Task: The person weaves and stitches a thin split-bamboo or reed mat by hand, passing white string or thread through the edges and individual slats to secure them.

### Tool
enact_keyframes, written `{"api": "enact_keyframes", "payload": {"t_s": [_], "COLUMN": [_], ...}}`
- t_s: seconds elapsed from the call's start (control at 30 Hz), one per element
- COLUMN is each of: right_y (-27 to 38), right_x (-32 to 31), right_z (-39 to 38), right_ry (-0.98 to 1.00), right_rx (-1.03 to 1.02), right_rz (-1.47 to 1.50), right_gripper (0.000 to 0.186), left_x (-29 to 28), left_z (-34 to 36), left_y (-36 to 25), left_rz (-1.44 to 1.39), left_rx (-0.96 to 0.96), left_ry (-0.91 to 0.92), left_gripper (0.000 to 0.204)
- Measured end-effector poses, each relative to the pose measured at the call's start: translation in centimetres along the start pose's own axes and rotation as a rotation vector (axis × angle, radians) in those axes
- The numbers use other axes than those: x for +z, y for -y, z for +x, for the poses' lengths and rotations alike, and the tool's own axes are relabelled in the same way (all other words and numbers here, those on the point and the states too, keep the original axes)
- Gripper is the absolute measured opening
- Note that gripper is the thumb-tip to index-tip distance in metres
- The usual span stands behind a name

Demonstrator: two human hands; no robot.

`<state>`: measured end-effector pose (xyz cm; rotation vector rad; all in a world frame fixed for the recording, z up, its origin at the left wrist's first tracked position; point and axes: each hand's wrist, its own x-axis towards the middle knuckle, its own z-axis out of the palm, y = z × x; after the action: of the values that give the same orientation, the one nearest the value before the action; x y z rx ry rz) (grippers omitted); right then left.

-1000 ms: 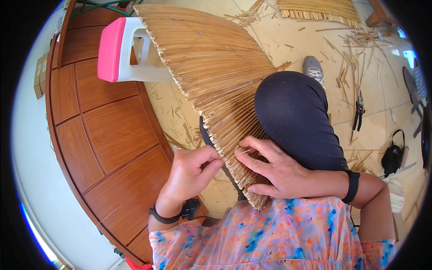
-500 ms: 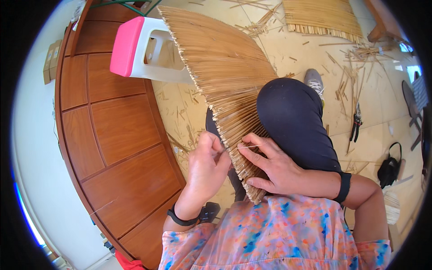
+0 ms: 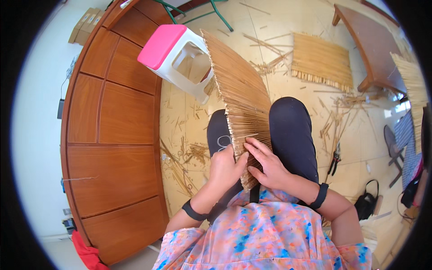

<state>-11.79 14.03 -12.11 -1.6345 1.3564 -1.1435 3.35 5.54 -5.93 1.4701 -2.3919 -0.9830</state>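
Observation:
A mat of tan reed stalks [image 3: 240, 85], bound side by side, stands on edge between my knees, its cut ends along the left side. At its near end my left hand [image 3: 226, 168] is closed against this left edge, its thumb lying over the stalk ends. A thin pale thread [image 3: 222, 140] curls in a loop just above those fingers, which seem to pinch it. My right hand [image 3: 270, 168] lies on the mat's right face with fingers stretched and thumb apart. A short pale strand [image 3: 250, 136] crosses the mat by its fingertips. The left fingertips are hidden.
A white stool [image 3: 182, 74] with a pink seat touches the mat's far end. Brown wooden cabinets [image 3: 117, 157] line the left. Another reed mat [image 3: 321, 60], cut stalks [image 3: 335, 121], pruning shears [image 3: 335, 159] and a low wooden table [image 3: 369, 45] are at the right.
The view has shifted, showing more floor. My left hand has come in against the mat's edge, and a thread loop now shows above it. My right hand stays on the mat.

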Motion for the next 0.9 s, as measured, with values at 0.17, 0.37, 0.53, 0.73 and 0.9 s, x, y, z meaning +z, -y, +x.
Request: {"api": "enact_keyframes", "payload": {"t_s": [0.17, 0.37, 0.53, 0.73, 0.9], "right_y": [2.5, 7.7, 14.5, 16.1, 14.7], "right_x": [-3.7, -11.7, -13.8, -13.0, -13.2], "right_z": [0.1, 4.7, 9.5, 11.5, 12.7], "right_ry": [-0.211, -0.482, -0.359, -0.074, -0.195], "right_rx": [-0.001, -0.328, -0.587, -0.395, -0.366], "right_rz": [-0.174, -0.554, -0.924, -0.856, -0.696], "right_gripper": [0.057, 0.057, 0.055, 0.042, 0.035], "left_x": [-2.2, -11.4, -18.3, -22.5, -23.5], "left_z": [3.6, 6.0, 4.3, 4.8, 5.8], "left_y": [1.3, -1.1, -8.3, -13.5, -17.2], "left_rz": [-0.038, 0.234, 0.522, 0.932, 1.146], "left_rx": [0.081, 0.401, 0.662, 0.910, 0.899], "left_ry": [-0.038, 0.129, 0.248, 0.311, 0.217], "left_gripper": [0.023, 0.035, 0.031, 0.023, 0.021]}}
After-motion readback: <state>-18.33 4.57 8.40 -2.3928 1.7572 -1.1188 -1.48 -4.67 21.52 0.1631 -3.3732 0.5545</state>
